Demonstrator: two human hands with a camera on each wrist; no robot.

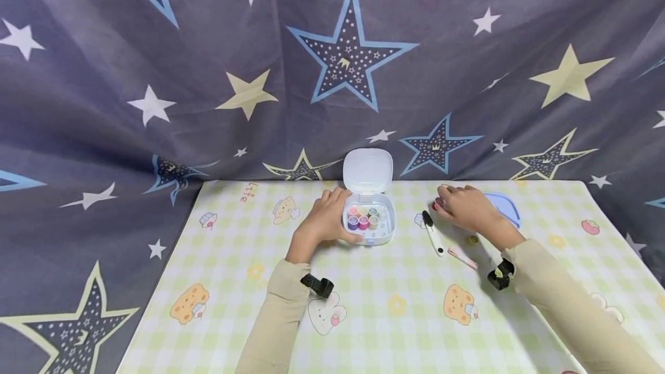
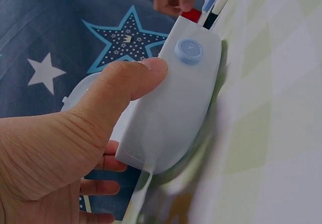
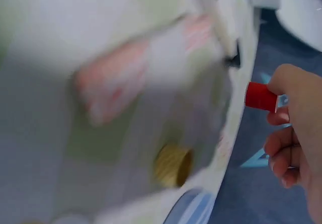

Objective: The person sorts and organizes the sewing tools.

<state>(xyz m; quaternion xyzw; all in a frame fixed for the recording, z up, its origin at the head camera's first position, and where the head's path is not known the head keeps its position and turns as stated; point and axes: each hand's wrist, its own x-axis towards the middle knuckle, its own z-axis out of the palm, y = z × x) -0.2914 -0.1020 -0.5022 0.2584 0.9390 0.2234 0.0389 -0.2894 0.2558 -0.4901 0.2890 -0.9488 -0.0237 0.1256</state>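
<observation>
The left hand (image 1: 326,217) grips the open box (image 1: 383,239), thumb on its front; right of it, the right hand (image 1: 467,208) pinches a red roll (image 3: 260,96). Handling this roll seems the step in hand; moving it calls for a firm pinch.

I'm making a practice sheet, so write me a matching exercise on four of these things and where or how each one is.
Things:
1. White box
2. Red roll
3. Gold roll
4. Black-and-white tool

Places and states:
A. Pinched in the right hand
B. On the tablecloth, between the box and the pink item
C. Lid up, with the left hand gripping its side
D. On the tablecloth, between the pink item and the blue item

Right pairs: 1-C, 2-A, 3-D, 4-B
</observation>
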